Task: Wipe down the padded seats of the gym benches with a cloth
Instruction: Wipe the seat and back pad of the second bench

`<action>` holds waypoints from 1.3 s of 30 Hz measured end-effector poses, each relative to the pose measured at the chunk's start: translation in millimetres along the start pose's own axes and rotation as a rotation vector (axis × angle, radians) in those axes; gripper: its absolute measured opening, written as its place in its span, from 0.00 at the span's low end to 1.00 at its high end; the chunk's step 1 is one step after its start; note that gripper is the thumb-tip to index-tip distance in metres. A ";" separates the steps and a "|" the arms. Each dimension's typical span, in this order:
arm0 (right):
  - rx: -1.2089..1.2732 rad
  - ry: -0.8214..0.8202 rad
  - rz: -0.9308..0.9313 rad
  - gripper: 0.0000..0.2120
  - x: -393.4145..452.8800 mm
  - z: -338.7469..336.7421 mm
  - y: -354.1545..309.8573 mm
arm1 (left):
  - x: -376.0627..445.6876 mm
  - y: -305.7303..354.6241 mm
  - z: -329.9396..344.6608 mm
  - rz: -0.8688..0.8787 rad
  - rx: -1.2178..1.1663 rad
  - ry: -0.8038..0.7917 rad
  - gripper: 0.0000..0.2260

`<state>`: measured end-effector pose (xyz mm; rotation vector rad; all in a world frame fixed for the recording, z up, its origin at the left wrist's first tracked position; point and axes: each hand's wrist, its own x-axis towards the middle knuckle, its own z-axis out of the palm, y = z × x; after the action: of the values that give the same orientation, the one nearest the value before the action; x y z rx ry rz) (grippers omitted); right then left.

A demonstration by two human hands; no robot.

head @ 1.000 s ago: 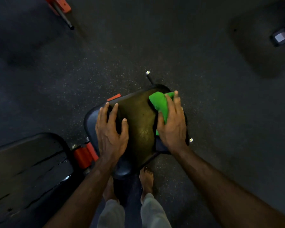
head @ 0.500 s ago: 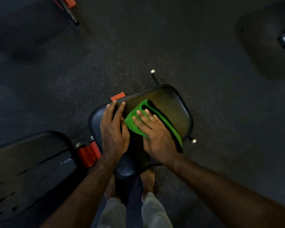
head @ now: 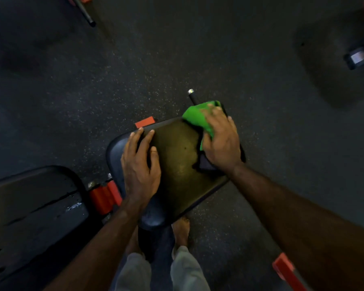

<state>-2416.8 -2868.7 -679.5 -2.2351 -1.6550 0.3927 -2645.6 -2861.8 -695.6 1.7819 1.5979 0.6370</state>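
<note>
Gym floor [head: 198, 59], dark rubber w/ pale specks, fills the view; a long back pad [head: 29, 206] sits lower left, joined by red brackets [head: 104, 196] to the small seat [head: 177, 160] at centre. The person stands over the seat, bare feet below its near edge. Left hand [head: 140, 164] lies flat, fingers spread wide, on the seat's left side, steadying it. Right hand [head: 221, 139] presses the green cloth [head: 195, 117] onto the far right corner, fingers blurred, so whether they curl into the fabric can't be told. Judgement: this is the corner pass. To do it well, keep the palm flat over the cloth, carry strokes past the edge & overlap them across the middle; the left-hand patch wants wiping too. A bunched cloth would likely skip spots.
</note>
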 end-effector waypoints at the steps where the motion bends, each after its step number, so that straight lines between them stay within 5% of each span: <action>1: 0.045 0.098 0.216 0.29 0.3 6.8 -13.3 | 0.4 -0.2 0.3 0.004 -0.002 0.005 0.21; 3: 0.035 0.161 0.335 0.31 -9.3 20.6 -47.4 | 0.5 -0.8 1.7 0.008 -0.002 0.024 0.20; 7: -0.036 -0.182 -0.324 0.33 -37.6 17.4 -44.3 | 3.5 -4.6 0.7 0.031 -0.088 0.072 0.19; 8: -0.060 -0.187 -0.363 0.33 -31.1 11.9 -34.2 | 2.9 -6.7 -1.2 0.015 -0.106 0.108 0.19; 12: -0.013 0.041 0.186 0.31 -2.0 18.4 -51.9 | -5.1 -25.5 -16.3 -0.246 -0.141 0.291 0.20; 13: -0.021 0.048 0.188 0.32 -3.0 25.6 -69.3 | -8.3 -31.6 -19.1 -0.290 -0.158 0.295 0.20; 18: -0.136 -0.277 -0.595 0.33 -12.6 30.8 -70.9 | -17.9 -45.6 -24.1 -0.276 -0.197 0.279 0.23; 22: -0.055 0.016 -0.016 0.27 15.3 39.5 -83.6 | -27.2 -48.8 -25.2 -0.363 -0.250 0.288 0.21; 23: -0.074 0.028 -0.018 0.28 8.9 45.7 -99.2 | -29.4 -49.0 -25.3 -0.373 -0.270 0.292 0.21; 26: -0.180 -0.320 -0.651 0.33 -23.6 49.0 -112.4 | -29.2 -51.1 -24.1 -0.380 -0.307 0.300 0.21; 28: -0.190 -0.378 -0.838 0.33 -8.0 40.1 -95.5 | -28.3 -55.5 -27.2 -0.417 -0.351 0.286 0.22; 31: -0.039 -0.155 -0.305 0.29 11.9 43.4 -95.2 | -28.4 -57.6 -34.5 -0.471 -0.417 0.301 0.20; 33: -0.075 -0.082 -0.170 0.29 -1.5 53.8 -120.6 | -27.7 -62.9 -36.1 -0.514 -0.489 0.332 0.20; 37: -0.203 -0.438 -0.814 0.34 -22.7 52.4 -126.5 | -19.9 -65.7 -40.3 -0.638 -0.722 0.341 0.20; 39: -0.164 -0.377 -0.739 0.32 -2.5 52.2 -123.1 | -16.7 -60.8 -46.6 -0.696 -0.837 0.358 0.22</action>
<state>-2545.6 -2832.7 -675.0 -1.5258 -2.6258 0.5042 -2722.7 -2868.9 -708.4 0.4800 1.6666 1.0875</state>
